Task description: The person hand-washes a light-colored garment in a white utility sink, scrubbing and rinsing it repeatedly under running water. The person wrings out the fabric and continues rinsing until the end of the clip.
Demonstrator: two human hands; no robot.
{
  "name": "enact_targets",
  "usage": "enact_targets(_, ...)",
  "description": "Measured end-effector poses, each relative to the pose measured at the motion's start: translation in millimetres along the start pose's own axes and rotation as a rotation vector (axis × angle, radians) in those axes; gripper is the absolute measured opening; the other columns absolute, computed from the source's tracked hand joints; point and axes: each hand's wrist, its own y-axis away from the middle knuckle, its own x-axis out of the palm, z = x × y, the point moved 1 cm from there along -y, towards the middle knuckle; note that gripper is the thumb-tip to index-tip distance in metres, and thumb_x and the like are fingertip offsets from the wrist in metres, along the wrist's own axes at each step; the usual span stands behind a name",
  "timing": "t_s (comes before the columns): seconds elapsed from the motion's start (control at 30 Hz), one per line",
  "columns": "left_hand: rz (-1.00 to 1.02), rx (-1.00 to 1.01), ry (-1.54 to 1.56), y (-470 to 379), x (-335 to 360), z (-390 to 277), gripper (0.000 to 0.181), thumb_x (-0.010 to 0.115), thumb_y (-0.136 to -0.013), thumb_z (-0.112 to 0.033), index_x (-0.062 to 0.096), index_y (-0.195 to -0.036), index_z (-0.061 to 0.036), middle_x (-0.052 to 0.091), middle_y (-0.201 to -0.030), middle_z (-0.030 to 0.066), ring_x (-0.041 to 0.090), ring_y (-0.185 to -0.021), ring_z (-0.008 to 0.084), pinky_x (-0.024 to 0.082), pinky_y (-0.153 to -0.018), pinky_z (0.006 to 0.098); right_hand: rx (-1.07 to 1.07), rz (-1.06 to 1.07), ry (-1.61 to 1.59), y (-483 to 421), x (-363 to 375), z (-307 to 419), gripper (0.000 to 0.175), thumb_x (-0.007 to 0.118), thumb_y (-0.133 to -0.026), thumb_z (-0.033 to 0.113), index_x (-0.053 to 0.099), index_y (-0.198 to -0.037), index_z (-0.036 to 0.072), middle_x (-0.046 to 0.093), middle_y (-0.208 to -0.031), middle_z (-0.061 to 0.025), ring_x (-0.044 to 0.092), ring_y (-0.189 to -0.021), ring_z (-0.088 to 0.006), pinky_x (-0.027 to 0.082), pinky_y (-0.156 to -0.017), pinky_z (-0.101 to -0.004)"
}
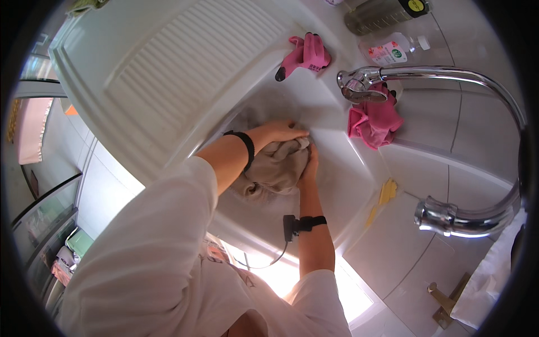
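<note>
A wet, bunched beige-brown cloth (280, 168) lies low in the basin of a white laundry sink (337, 168), with cloudy, sudsy water around its lower part. My left hand (280, 130), a black band at the wrist, grips the cloth's upper edge. Against the cloth's right side, my right hand (310, 162) holds it with curled fingers partly hidden by the folds. A black strapped device (290, 227) with a cable sits on my right forearm.
A ribbed washboard (198, 59) adjoins the basin. Pink gloves (309, 52) (377, 122) lie on the rim. A chrome faucet (454, 72) arches at right, near a clear bottle (391, 50) and a dark bottle (374, 17). Yellow material (386, 191) sticks beside the basin.
</note>
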Motion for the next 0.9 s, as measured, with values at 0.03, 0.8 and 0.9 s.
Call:
enact_targets(0.03,0.025,-0.001,-0.109,9.1,1.9,-3.2,0.091,0.051,-0.077,-0.068,0.030,-0.145,-0.0118,0.030,-0.146,0.0228,0.024,-0.135,0.0474,0.028,-0.108,0.0480,0.006,-0.044,0.003,15.2,7.4,3.6,0.059,0.054,-0.088,0.044,0.046,-0.130,0.004,0.050,-0.127,-0.0113,0.050,-0.113,-0.0264,0.042,-0.095,-0.0373)
enact_targets(0.8,-0.164,0.158,-0.854,23.5,57.7,57.3,0.053,0.058,-0.083,-0.016,0.048,-0.132,-0.0341,0.040,-0.140,0.0015,0.032,-0.133,0.0273,0.042,-0.096,0.0427,-0.120,-0.715,1.651,5.3,28.7,-53.7,0.064,0.048,-0.090,0.048,0.033,-0.138,0.007,0.040,-0.129,-0.0196,0.043,-0.114,-0.0373,0.041,-0.089,-0.0541)
enact_targets(0.9,-0.147,0.235,-0.907,3.0,66.2,70.1,0.049,0.058,-0.083,-0.014,0.052,-0.130,-0.0275,0.039,-0.142,0.0050,0.037,-0.130,0.0273,0.044,-0.094,0.0392,-0.079,-0.737,1.738,-25.3,-12.1,-78.6,0.060,0.052,-0.090,0.038,0.035,-0.137,0.005,0.040,-0.131,-0.0199,0.045,-0.114,-0.0363,0.042,-0.088,-0.0553)
